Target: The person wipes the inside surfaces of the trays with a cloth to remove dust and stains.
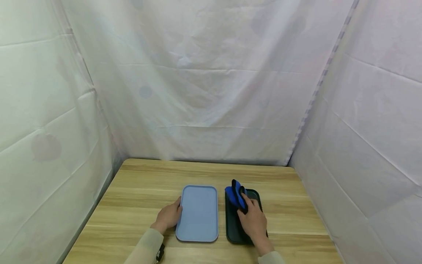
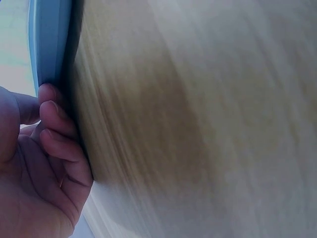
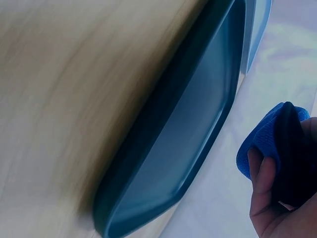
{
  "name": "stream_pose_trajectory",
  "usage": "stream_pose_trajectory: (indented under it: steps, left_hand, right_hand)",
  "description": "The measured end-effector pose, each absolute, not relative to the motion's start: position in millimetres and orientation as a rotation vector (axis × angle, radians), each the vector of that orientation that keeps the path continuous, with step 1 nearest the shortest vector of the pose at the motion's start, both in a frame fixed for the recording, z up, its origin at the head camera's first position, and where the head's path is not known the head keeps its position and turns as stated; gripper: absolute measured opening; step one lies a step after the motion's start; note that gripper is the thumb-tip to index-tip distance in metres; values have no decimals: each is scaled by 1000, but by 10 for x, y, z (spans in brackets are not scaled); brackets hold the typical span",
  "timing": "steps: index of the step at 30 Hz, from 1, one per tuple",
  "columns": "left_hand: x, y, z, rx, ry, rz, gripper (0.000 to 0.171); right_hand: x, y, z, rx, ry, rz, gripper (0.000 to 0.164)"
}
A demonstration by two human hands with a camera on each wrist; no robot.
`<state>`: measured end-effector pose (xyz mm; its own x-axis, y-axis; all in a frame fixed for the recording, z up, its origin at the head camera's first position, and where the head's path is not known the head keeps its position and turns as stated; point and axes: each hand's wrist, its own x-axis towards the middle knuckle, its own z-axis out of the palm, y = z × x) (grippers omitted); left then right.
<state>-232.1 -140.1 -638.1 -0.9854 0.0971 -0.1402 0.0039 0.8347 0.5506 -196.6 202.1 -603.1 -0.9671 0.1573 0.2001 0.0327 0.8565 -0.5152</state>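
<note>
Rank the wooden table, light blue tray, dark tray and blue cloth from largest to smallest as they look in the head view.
1. wooden table
2. light blue tray and dark tray: too alike to rank, as the dark one is partly covered
3. blue cloth, bunched up

The blue cloth with black trim (image 1: 232, 197) hides the far left corner of the dark green tray (image 1: 234, 229), and the right hand (image 1: 253, 219) covers its right side. In the head view, the fingertips of the left hand (image 1: 169, 216) are hidden at the light blue tray (image 1: 199, 214). Both sleeves (image 1: 145, 246) and the near edge of the counter (image 1: 132, 205) are cut off; a dark object (image 1: 160, 253) at the left wrist is too small to identify. Counter grain blurs in the left wrist view.
</note>
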Motion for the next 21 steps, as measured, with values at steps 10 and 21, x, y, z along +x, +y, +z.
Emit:
stream_pose_trajectory:
  steps: [10,21]
  left_hand:
    - [-2338,-1409,-6411,81,2851,869,51]
    - [-2344,-1400,-6439,56,2821,881,52]
  right_hand:
    - [-2008,1777,-6025,-72,-2799,747,67]
    - [-2078,1566,-6036,-20,-2813,744,67]
